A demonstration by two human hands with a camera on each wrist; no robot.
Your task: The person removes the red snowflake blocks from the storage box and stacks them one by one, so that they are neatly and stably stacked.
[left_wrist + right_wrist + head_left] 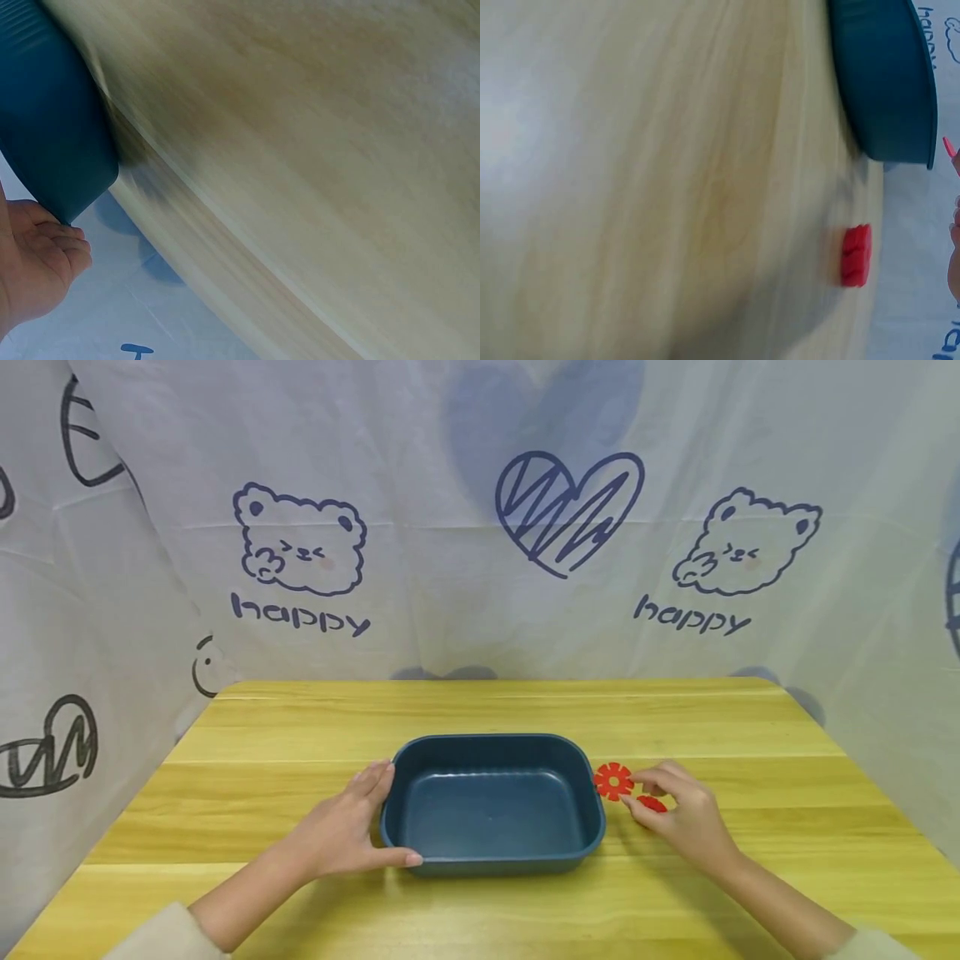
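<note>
A dark blue rectangular bin (pixel 487 814) stands on the table with nothing in it. My left hand (pixel 341 827) rests against its left end, fingers straight along the side and thumb at the front rim. In the left wrist view that hand (pixel 45 259) touches the bin's lower corner (pixel 71 172). My right hand (pixel 686 810) pinches a red notched disc (pixel 613 782) by its edge, close to the bin's right rim. Partly hidden behind the right fingers, more red plastic (pixel 652 803) lies on the table; the right wrist view shows it as a small stack (pixel 856 255).
The wood-grain table (pixel 300 718) reaches back to a white cloth (pixel 427 568) printed with bears, hearts and lettering. Cloth also hangs along the left and right sides. Bare tabletop lies in front of the bin and behind it.
</note>
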